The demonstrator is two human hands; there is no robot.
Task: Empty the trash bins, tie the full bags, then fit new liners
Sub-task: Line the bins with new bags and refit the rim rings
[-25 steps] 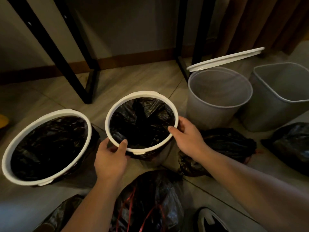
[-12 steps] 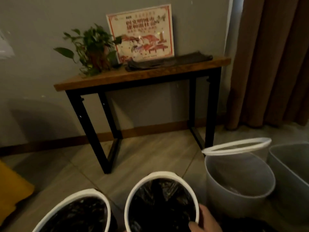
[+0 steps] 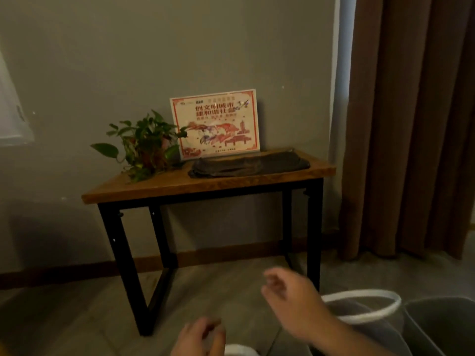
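My view is lifted toward a small wooden table (image 3: 164, 187) against the wall. On it lies a flat stack of dark folded liners (image 3: 248, 164). My right hand (image 3: 293, 296) is raised in the air below the table, fingers loosely curled, holding nothing. My left hand (image 3: 199, 337) shows at the bottom edge, blurred, fingers loose and holding nothing. A sliver of the lined bin's white rim (image 3: 240, 350) peeks in beside it. An unlined grey round bin (image 3: 372, 330) with a loose white ring (image 3: 370, 296) tilted on top stands at the lower right.
A grey square bin (image 3: 442, 325) sits at the far lower right. A potted plant (image 3: 146, 147) and a red-bordered sign (image 3: 216, 125) stand on the table. A brown curtain (image 3: 416, 124) hangs on the right. Black table legs (image 3: 120, 265) stand on the tiled floor.
The view has tilted up from the bins to the table. Both hands have let go of the lined bin's white rim and risen into the air.
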